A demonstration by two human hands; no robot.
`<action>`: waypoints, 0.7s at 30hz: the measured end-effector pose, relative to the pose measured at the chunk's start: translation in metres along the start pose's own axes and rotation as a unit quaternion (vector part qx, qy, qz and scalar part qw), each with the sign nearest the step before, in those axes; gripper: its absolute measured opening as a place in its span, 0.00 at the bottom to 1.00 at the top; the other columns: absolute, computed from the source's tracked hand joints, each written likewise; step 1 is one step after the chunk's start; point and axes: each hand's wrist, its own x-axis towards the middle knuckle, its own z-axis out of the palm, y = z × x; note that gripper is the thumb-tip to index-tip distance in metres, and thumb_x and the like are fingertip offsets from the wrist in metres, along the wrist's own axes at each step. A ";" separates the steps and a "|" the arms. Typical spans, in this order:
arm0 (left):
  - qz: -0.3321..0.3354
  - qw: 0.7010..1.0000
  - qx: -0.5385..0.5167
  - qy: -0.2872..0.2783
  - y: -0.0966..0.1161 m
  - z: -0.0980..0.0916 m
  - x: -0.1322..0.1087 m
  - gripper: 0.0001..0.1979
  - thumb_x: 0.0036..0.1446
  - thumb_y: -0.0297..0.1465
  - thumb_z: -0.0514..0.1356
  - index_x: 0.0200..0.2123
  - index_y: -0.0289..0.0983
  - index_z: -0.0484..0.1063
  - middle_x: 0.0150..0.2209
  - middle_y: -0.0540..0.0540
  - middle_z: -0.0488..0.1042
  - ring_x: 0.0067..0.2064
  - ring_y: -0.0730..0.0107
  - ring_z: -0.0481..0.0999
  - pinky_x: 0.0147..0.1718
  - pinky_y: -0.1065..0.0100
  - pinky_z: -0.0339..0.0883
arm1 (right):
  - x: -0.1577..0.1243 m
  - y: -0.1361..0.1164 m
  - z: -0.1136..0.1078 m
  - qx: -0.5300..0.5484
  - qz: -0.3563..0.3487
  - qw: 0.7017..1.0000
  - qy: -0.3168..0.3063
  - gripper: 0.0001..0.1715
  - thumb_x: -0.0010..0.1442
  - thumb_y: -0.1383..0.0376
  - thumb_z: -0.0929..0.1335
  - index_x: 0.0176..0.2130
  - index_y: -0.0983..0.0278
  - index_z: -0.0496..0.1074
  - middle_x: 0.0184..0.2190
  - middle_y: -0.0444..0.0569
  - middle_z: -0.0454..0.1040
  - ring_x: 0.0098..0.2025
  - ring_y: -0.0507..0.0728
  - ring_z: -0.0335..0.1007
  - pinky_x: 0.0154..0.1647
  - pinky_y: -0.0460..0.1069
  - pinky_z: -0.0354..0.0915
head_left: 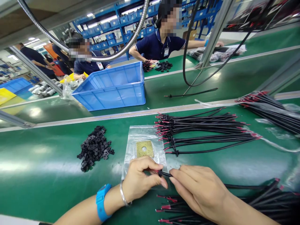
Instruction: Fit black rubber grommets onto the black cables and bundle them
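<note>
My left hand pinches a small black plastic clip between thumb and fingertips, around the end of a black cable, where a little red wire shows. Close by, my right hand grips that black cable just behind the clip. Beneath my left hand lies a clear plastic bag, with a yellowish square pad with a round hole on it. Left of it is a heap of small black plastic clips. Beyond my hands rest cables with clips on their ends.
More black cables lie under my right forearm, and another bundle sits at the right. A blue crate stands past the metal rail. A single cable lies beyond it. Two co-workers sit opposite. A hose hangs overhead.
</note>
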 end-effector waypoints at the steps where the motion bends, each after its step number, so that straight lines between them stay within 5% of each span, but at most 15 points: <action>1: 0.006 1.000 0.009 -0.006 0.001 0.000 0.001 0.11 0.40 0.34 0.74 0.30 0.40 0.79 0.22 0.49 0.76 0.24 0.71 0.75 0.26 0.70 0.68 | 0.000 -0.001 0.001 0.012 0.003 1.000 -0.012 0.10 0.65 0.70 0.61 0.35 0.65 0.70 0.23 0.44 0.68 0.23 0.51 0.62 0.25 0.48 0.58; 6: 0.038 0.996 0.063 -0.048 0.003 0.001 0.001 0.11 0.42 0.36 0.73 0.29 0.40 0.78 0.21 0.47 0.77 0.23 0.70 0.74 0.24 0.70 0.66 | -0.005 -0.006 0.004 0.065 0.029 0.995 -0.065 0.13 0.65 0.71 0.58 0.30 0.62 0.64 0.22 0.42 0.65 0.23 0.51 0.60 0.26 0.48 0.55; 16: 0.061 0.991 0.103 -0.062 0.001 0.004 -0.003 0.11 0.44 0.36 0.72 0.30 0.38 0.77 0.25 0.46 0.78 0.25 0.70 0.75 0.25 0.71 0.67 | -0.005 -0.007 0.010 0.109 0.043 0.990 -0.073 0.12 0.66 0.71 0.59 0.31 0.61 0.63 0.23 0.41 0.65 0.23 0.50 0.59 0.27 0.47 0.55; 21: 0.031 0.993 0.088 -0.073 0.002 0.000 0.001 0.20 0.40 0.37 0.73 0.38 0.38 0.76 0.28 0.46 0.78 0.29 0.69 0.77 0.30 0.71 0.70 | -0.003 -0.002 0.005 0.059 0.025 0.996 -0.055 0.10 0.66 0.71 0.60 0.35 0.64 0.67 0.24 0.43 0.67 0.24 0.51 0.61 0.27 0.48 0.56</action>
